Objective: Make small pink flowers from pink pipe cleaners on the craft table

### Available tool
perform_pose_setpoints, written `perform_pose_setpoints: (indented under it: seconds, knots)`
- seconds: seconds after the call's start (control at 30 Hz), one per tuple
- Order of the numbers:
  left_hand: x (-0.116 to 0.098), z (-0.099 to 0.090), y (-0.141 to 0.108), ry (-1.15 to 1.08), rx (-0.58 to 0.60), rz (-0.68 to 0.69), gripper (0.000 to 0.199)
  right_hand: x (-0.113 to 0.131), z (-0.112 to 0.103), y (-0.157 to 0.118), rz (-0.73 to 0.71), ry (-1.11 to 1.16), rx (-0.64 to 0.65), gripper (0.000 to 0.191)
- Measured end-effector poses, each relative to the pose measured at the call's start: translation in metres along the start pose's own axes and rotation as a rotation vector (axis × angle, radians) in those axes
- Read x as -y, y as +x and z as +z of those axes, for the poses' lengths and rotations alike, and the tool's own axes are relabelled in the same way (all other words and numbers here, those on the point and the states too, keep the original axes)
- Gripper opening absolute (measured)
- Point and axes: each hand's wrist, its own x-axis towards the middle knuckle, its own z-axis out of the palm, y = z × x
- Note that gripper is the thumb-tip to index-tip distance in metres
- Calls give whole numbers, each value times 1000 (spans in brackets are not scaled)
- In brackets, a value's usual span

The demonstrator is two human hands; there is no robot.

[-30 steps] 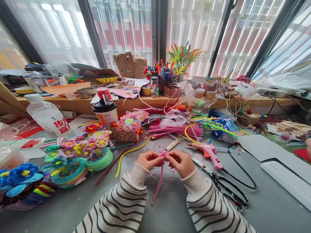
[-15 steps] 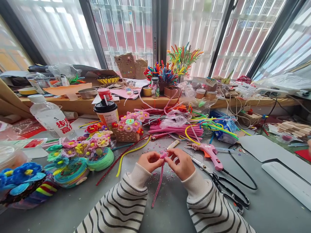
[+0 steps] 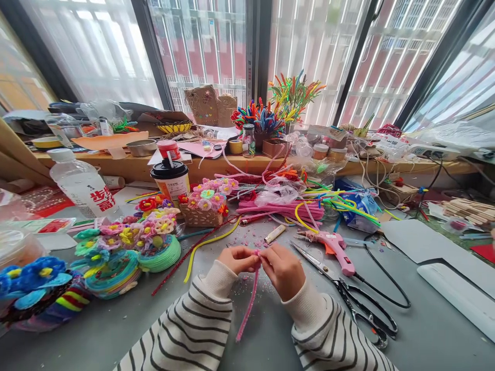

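A pink pipe cleaner (image 3: pixel 248 310) hangs down from between my two hands, its lower end above the grey table. My left hand (image 3: pixel 238 259) pinches its top from the left. From the right, my right hand (image 3: pixel 283 270) pinches the same spot, the fingertips of both hands nearly touching. The upper, curled part is mostly hidden by the fingers. Pink bits and glitter lie on the table around it. Just beyond my right hand is a small lighter-like object (image 3: pixel 275 234).
Black-handled scissors (image 3: pixel 336 278) and a pink glue gun (image 3: pixel 335 248) with its cable lie at the right. Fuzzy flower crafts (image 3: pixel 116 252) and a water bottle (image 3: pixel 83 185) stand left. Pipe cleaner bundles (image 3: pixel 280 208) lie behind, beside a lidded cup (image 3: pixel 170 180).
My right hand has turned inward and closed more over the top of the pink pipe cleaner, covering its curled part. The hanging end has shifted slightly left and down.
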Motion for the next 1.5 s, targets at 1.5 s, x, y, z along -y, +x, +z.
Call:
perform_pose_setpoints:
  seconds: [1.5]
  knots:
    - [19, 5, 9, 219, -94, 313, 21, -13, 2, 2, 82, 232, -36, 16]
